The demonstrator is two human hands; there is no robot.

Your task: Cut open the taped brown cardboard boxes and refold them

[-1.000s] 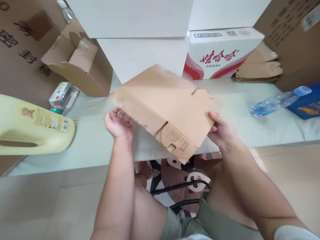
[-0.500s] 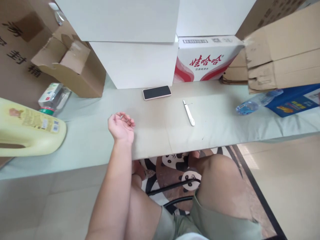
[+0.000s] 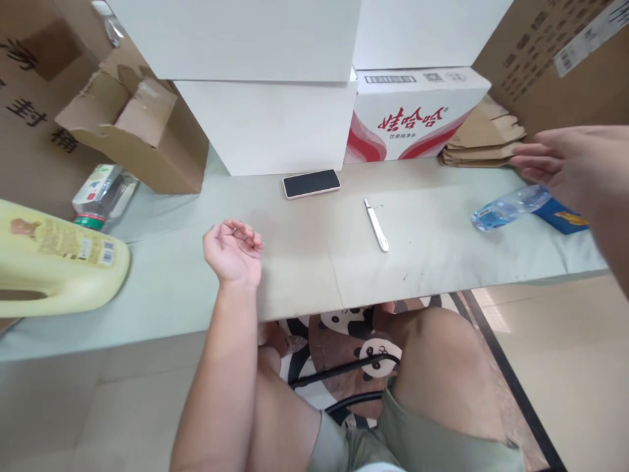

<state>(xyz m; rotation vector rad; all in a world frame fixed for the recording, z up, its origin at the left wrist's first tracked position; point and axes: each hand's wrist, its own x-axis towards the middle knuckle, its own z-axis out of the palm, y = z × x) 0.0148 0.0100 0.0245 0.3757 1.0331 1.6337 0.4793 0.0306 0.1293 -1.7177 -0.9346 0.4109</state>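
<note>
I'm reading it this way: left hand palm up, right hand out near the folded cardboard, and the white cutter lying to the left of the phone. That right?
One slip: the white cutter lies to the right of the phone, as the head view shows. The left hand is palm up and the right hand is near the folded cardboard, as you said.

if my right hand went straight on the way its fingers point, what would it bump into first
Probably the stack of folded cardboard, just beyond the fingertips of your right hand in this view. Depth is unclear, so the hand might pass above it instead.
</note>
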